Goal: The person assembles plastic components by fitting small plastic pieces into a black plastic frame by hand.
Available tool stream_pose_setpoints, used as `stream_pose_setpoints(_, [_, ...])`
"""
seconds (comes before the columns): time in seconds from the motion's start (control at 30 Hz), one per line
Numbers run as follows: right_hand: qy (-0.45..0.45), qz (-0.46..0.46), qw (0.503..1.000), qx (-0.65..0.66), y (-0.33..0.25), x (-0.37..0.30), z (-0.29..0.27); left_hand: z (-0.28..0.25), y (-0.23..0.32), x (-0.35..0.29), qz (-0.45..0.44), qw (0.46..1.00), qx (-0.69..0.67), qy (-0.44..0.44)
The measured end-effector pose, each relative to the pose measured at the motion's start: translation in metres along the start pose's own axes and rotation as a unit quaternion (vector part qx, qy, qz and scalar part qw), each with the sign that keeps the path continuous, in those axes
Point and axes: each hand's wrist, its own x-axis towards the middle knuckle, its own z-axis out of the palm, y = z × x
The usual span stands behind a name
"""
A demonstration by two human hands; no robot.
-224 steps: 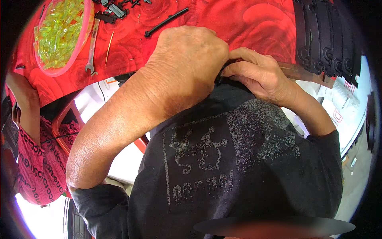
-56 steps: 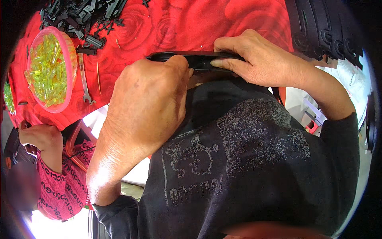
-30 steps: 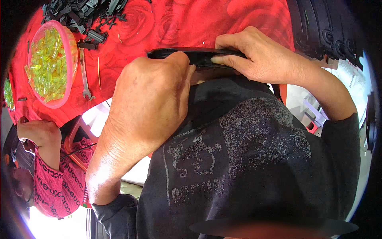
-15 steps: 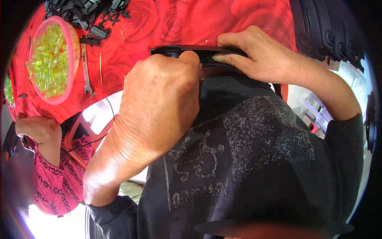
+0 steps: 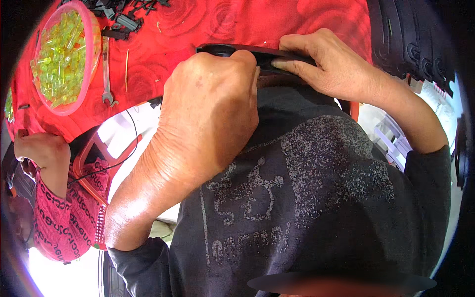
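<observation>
My cloth-covered table (image 5: 316, 17), red with a rose pattern, spans 10 to 1 o'clock; its near edge appears curved. Red chair frame (image 5: 116, 167) near 9 o'clock. Strong white glare (image 5: 54, 277) at 8 o'clock; narrow greyish floor (image 5: 451, 208) strip, 3 to 4 o'clock.

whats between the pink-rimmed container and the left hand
From the container to the left hand, the head view shows a wrench, then a thin yellowish stick, on red cloth.
</observation>
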Motion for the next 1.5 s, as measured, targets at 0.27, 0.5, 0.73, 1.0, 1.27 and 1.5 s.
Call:
stream_pose_setpoints(0.27, [0.03, -0.007, 0.999, -0.022, -0.008, -0.002, 0.005, 0.007, -0.004, -0.008, -0.03, 0.999, -0.025, 0.023])
stream_pose_setpoints(0.5, [0.022, 0.031, 0.999, -0.006, -0.02, 0.003, 0.003, 0.015, -0.015, -0.01, -0.017, 0.997, -0.038, 0.073])
stream_pose_setpoints(0.73, [-0.001, 0.064, 0.998, 0.01, -0.018, 0.002, 0.002, -0.011, -0.017, -0.01, -0.023, 1.0, -0.004, 0.007])
stream_pose_setpoints(1.0, [-0.013, 0.111, 0.991, 0.067, -0.015, 0.002, 0.006, -0.006, -0.023, -0.008, 0.008, 0.999, -0.012, 0.047])
stream_pose_setpoints(1.27, [-0.017, 0.125, 0.989, 0.078, -0.02, 0.005, 0.003, -0.004, -0.021, -0.008, -0.012, 0.999, -0.02, 0.042])
stream_pose_setpoints(1.5, [-0.029, 0.133, 0.989, 0.06, -0.023, 0.009, 0.001, -0.003, -0.019, -0.009, -0.025, 0.999, -0.009, 0.036])
